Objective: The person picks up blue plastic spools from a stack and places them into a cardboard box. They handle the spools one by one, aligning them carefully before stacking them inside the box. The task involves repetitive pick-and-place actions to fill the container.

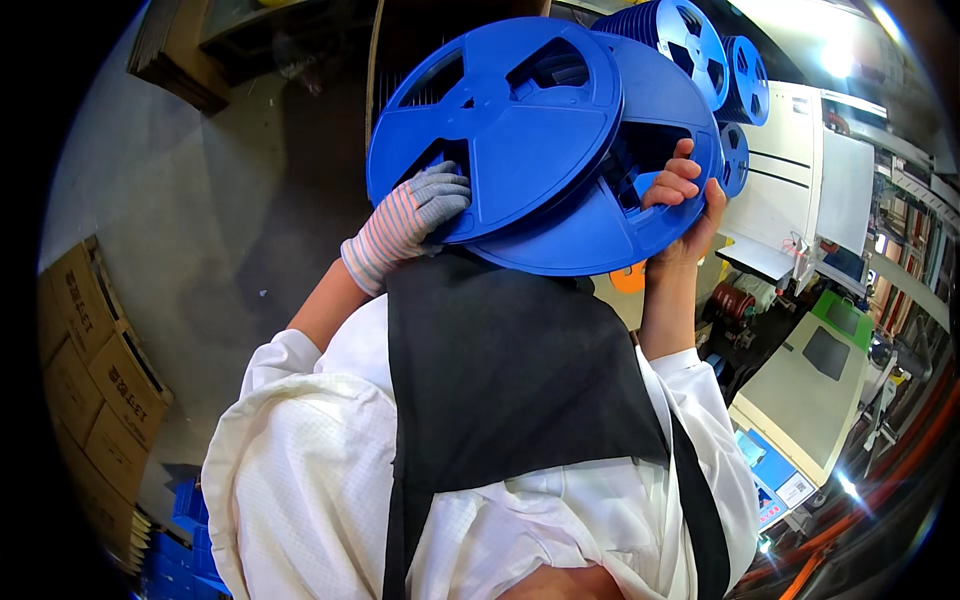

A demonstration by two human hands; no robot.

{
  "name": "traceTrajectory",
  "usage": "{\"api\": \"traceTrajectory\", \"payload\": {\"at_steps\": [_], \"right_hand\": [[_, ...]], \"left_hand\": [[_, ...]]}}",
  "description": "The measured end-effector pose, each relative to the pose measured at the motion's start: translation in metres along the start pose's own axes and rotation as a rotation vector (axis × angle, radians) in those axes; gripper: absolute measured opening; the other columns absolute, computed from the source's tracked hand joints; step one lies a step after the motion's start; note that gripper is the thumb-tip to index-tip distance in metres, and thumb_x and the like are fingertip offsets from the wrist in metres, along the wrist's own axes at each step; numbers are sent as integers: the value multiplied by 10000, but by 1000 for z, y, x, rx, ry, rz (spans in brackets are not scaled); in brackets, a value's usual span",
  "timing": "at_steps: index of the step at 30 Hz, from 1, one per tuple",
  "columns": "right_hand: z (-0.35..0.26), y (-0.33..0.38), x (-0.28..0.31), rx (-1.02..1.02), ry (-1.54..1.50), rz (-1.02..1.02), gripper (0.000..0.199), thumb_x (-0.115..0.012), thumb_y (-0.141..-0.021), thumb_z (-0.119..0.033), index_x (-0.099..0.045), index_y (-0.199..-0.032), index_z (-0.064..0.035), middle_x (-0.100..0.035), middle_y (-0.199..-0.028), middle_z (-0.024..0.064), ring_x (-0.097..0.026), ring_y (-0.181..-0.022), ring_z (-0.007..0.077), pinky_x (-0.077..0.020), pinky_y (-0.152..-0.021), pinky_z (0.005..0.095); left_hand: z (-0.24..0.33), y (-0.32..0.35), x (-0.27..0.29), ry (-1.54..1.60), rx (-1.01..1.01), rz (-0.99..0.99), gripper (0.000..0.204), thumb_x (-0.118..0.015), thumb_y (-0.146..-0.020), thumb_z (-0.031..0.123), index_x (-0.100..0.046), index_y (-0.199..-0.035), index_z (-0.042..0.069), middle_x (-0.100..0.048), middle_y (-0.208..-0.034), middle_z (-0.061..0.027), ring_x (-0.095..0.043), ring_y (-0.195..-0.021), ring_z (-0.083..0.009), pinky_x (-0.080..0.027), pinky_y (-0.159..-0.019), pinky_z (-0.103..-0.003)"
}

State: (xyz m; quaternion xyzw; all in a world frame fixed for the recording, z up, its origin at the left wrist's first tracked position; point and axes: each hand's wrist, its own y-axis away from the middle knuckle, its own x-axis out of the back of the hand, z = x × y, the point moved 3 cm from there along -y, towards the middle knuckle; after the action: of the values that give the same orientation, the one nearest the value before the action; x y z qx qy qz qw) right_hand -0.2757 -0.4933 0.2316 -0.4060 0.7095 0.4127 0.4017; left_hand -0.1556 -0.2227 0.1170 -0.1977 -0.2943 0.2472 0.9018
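Note:
Two groups of round blue plastic reels overlap in front of my chest. My left hand (415,215), in a grey glove with pink stripes, curls its fingers into a cut-out of the upper left blue reel (490,100). Bare, my right hand (690,205) grips the rim of the lower right blue reel (620,235), thumb outside and fingers over its face by a cut-out. The left reel lies partly over the right one. More reel edges show through the cut-outs; how many each hand holds is hidden.
Stacked blue reels (690,45) stand on the far right, beside a white machine (785,160). An open cardboard box (460,12) lies beyond the reels. Brown cartons (100,350) and blue bins (185,545) are at left. A beige-and-green machine (810,370) stands at right.

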Motion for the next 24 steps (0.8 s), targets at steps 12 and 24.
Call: {"api": "traceTrajectory", "payload": {"at_steps": [12,24], "right_hand": [[13,-44,0,-66,235,144,486,-521,-955,-302,-455,-1269,63,-625,-1101,174,-650,-934,265,-549,-817,386],[21,-35,14,-1,520,399,290,-577,-929,-196,-559,-1135,7,-654,-1043,165,-656,-918,267,-558,-822,411]], "left_hand": [[22,-6,39,-3,486,176,331,-687,-725,-31,-587,-1034,36,-647,-938,-149,-642,-876,-300,-475,-945,-436],[-32,98,88,1363,639,1172,283,-668,-873,259,-562,-1052,67,-603,-826,-17,-634,-816,-212,-476,-966,-466]]}}
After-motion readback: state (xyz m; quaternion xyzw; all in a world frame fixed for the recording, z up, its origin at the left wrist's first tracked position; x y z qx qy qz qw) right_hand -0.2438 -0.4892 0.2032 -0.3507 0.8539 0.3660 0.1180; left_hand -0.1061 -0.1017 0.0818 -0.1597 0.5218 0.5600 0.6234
